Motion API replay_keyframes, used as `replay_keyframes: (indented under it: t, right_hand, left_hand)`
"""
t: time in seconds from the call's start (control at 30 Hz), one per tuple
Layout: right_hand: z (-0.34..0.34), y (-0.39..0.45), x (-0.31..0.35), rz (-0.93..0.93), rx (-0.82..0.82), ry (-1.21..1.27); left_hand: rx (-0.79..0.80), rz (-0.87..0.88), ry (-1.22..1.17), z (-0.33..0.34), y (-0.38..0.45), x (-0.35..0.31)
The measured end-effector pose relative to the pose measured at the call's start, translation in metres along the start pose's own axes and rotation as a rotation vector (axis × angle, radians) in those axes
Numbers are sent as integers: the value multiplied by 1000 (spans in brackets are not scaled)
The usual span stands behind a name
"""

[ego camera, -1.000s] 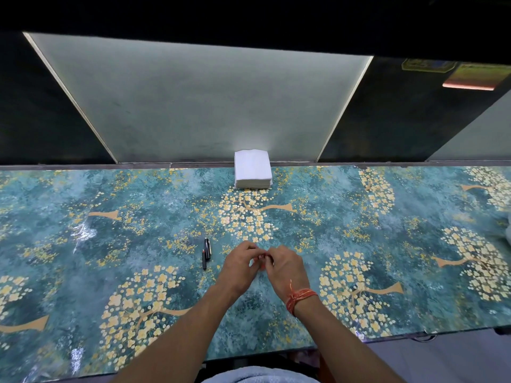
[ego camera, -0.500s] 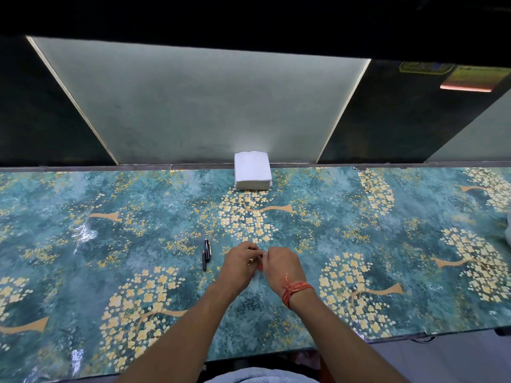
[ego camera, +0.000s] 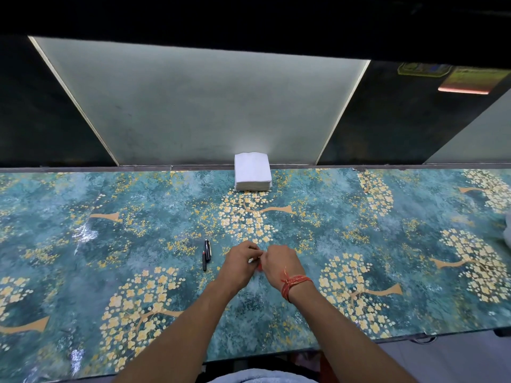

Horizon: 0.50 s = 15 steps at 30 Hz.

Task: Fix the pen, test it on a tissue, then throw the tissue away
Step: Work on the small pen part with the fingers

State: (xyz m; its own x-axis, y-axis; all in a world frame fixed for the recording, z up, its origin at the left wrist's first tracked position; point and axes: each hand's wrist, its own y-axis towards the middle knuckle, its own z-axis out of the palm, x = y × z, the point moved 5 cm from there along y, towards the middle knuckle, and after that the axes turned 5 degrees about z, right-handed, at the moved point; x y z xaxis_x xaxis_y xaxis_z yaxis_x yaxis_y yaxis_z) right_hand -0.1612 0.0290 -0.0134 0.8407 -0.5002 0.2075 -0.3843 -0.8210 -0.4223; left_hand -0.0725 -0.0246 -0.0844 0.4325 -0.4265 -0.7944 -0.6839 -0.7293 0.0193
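Note:
My left hand [ego camera: 240,262] and my right hand [ego camera: 280,265] meet fingertip to fingertip just above the table's middle. Both pinch a small pen part [ego camera: 258,264] between them; only a sliver of red and a pale bit show, the rest is hidden by fingers. Two dark pen pieces [ego camera: 206,254], one with a red band, lie side by side on the table just left of my left hand. A stack of white tissues [ego camera: 252,174] sits at the table's far edge, straight ahead of my hands.
The table [ego camera: 110,244] wears a glossy teal cover printed with yellow blossom trees. A frosted glass panel [ego camera: 193,106] rises behind the far edge. The near edge runs just below my forearms. Something white [ego camera: 508,230] shows at the far right.
My hands stayed together at the same spot, with only small shifts of the fingers around the pen part. The pen pieces and tissue stack have not moved.

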Motion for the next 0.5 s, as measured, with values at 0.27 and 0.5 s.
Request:
replay_keyframes:
  t: [0.27,0.5]
  right_hand:
    - [2,2,1,-5,5,14]
    - [3,2,2,-18,-25,29]
  left_hand:
    - [0,-15,-22,-1,0,1]
    - [27,6,29,-2,4,-1]
